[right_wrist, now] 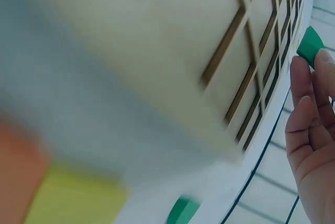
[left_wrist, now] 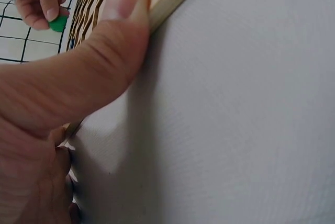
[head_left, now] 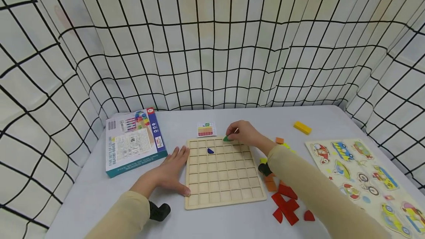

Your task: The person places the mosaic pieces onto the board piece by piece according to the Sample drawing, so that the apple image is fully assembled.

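Pinching a green block (head_left: 227,138), the right hand (head_left: 245,133) is ahead of the left hand (head_left: 170,171), whose fingers lie extended, thumb on the board (head_left: 225,180). Right wrist view alone shows a second green piece (right_wrist: 183,211), apart from that hand.

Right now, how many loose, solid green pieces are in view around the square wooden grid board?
2 visible: a green piece pinched by the right hand, and a second green piece near a yellow piece, seen in the right wrist view. The forearm may hide others.
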`<action>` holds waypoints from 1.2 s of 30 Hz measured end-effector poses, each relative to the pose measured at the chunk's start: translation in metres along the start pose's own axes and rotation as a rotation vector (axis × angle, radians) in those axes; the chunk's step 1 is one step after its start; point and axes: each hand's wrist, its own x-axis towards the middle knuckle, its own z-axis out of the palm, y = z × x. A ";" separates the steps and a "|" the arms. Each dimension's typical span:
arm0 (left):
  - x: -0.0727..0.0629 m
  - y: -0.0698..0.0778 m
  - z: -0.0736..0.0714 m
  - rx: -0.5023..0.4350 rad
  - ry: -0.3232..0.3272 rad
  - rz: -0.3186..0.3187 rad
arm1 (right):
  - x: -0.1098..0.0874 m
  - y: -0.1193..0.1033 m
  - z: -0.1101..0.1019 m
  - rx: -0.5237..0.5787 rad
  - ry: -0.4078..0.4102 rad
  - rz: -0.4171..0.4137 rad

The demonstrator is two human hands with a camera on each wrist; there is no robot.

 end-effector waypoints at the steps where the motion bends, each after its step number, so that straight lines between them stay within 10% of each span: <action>1: 0.000 0.000 0.000 0.001 0.001 -0.001 | 0.003 -0.002 0.003 0.000 -0.008 -0.002; 36: -0.002 0.002 0.000 0.000 0.006 -0.023 | 0.020 -0.029 0.014 -0.319 -0.116 -0.089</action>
